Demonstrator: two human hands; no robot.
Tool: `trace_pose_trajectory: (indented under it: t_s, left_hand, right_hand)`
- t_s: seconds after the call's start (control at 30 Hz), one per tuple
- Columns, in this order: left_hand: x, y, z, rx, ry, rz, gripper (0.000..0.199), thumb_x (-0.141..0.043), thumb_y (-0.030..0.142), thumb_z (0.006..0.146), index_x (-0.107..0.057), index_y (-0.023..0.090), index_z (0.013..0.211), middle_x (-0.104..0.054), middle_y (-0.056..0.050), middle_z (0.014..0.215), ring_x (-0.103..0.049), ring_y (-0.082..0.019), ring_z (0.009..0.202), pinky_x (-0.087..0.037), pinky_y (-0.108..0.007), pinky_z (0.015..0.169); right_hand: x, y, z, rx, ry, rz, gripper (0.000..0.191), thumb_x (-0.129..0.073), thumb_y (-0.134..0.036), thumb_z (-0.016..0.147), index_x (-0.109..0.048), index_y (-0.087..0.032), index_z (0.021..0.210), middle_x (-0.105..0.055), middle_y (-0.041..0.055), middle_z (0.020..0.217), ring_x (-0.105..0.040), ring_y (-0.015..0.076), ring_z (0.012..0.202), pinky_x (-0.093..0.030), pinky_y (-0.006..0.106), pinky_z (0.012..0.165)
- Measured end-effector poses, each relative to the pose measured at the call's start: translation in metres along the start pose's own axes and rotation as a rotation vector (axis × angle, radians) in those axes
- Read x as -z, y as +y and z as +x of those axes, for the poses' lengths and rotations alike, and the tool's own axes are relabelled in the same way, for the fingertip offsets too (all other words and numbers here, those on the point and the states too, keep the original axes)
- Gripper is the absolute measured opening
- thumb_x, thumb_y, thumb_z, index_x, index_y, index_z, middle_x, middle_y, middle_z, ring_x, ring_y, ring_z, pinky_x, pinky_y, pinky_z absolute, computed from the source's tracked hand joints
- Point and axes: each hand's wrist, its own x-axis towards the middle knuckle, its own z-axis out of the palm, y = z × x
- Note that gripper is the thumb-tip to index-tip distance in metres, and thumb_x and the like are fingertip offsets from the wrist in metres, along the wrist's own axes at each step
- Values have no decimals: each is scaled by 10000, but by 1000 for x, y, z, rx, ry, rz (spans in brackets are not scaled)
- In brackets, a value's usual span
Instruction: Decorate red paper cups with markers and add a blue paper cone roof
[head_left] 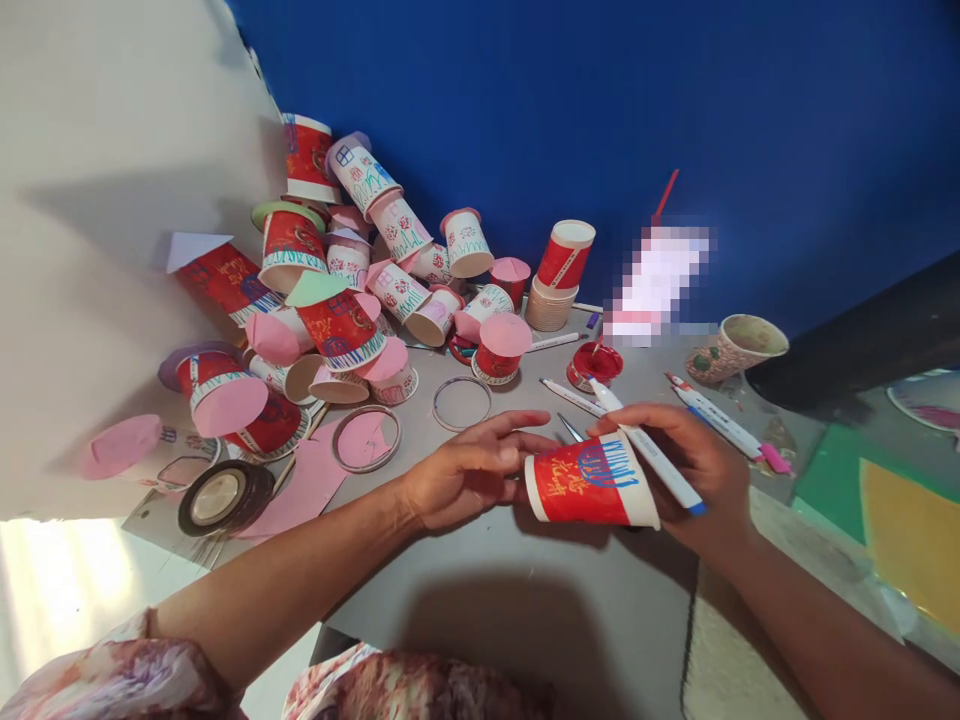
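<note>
Above the near part of the grey table [390, 585], a red paper cup [559, 490] is held sideways, blue strokes [596, 468] drawn towards its wide end; its hidden side cannot be judged, though decorated cups [401, 290] crowd the far left. The right hand [712, 490] grips that wide end, a white marker [660, 465] across its fingers; the left hand [465, 470] spreads loosely beside the narrow base.

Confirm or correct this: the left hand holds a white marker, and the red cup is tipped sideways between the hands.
Wrong hand: in the head view, the right hand holds the white marker, not the left hand; the red cup is tipped sideways between them.
</note>
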Motion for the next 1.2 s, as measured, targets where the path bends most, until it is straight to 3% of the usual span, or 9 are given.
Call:
trace_pose_trajectory:
  t_s: [0.1,0.23,0.33,0.5,0.7,0.8,0.97,1.1,1.2]
  left_hand:
    - [1,-4,0,-87,-107,139,769,-908,224,675,-629,261,1391,-627,-139,1357,-645,-267,1167,-553,-365,911]
    - [-1,-4,-4,-350,-138,574,939,-934,165,658,-549,394,1484,-496,-107,1536,-560,-307,1359,-534,-408,1026]
    - [-6,2,-10,-470,-210,869,980,-908,171,691,-493,403,1547,-411,-109,1638,-457,-362,1478,-504,-472,1107]
    - [-14,13,-17,-508,-356,1137,1031,-806,162,716,-377,389,1626,-442,-100,1649,-417,-389,1502,-498,-519,1101]
    - [-21,16,-20,-499,-363,1196,1008,-857,276,721,-395,348,1614,-507,-130,1551,-484,-379,1424,-459,-552,1146]
    - [-20,12,-20,-537,-302,1202,1035,-908,306,672,-423,325,1586,-514,-131,1484,-493,-373,1401,-417,-563,1189]
    - [-14,5,-15,-541,6,1339,966,-874,296,696,-414,262,1544,-435,-148,1434,-477,-351,1402,-407,-563,1210]
    - [-9,4,-10,-577,87,1350,923,-888,304,700,-418,278,1494,-429,-134,1443,-466,-338,1418,-436,-548,1201]
    - [-7,4,-8,-570,73,1317,885,-870,297,728,-406,294,1482,-446,-128,1452,-487,-327,1399,-494,-531,1148]
  right_hand:
    - [-2,-3,1,-124,8,199,216,-795,-316,889,-734,-321,1097,-827,19,972,-800,243,842,-657,333,735]
    - [-2,-4,4,-254,-63,350,242,-820,-386,878,-740,-310,1093,-842,35,962,-815,259,869,-668,331,722]
    - [-4,-7,5,-306,-119,367,262,-830,-421,866,-742,-278,1067,-841,53,947,-812,257,861,-662,330,722]
    - [-5,-15,7,-306,-159,295,292,-888,-431,795,-752,-249,979,-802,31,840,-761,210,711,-601,276,602]
    - [-9,-20,6,-275,-188,190,271,-825,-474,848,-759,-235,955,-786,38,861,-736,208,714,-589,291,608]
    - [-8,-17,7,-247,-11,-2,250,-777,-457,896,-766,-227,994,-785,45,849,-708,191,684,-570,293,605]
    - [-1,-17,3,-195,364,-34,218,-714,-447,963,-794,-250,1012,-683,-10,686,-552,124,522,-453,249,476]
    - [-3,-42,-6,3,258,-199,66,-780,-310,910,-780,-244,914,-704,-10,668,-586,128,493,-447,245,447]
    - [-7,-61,-6,188,-42,-306,118,-761,-287,909,-744,-242,802,-703,-16,629,-627,128,496,-452,231,446]
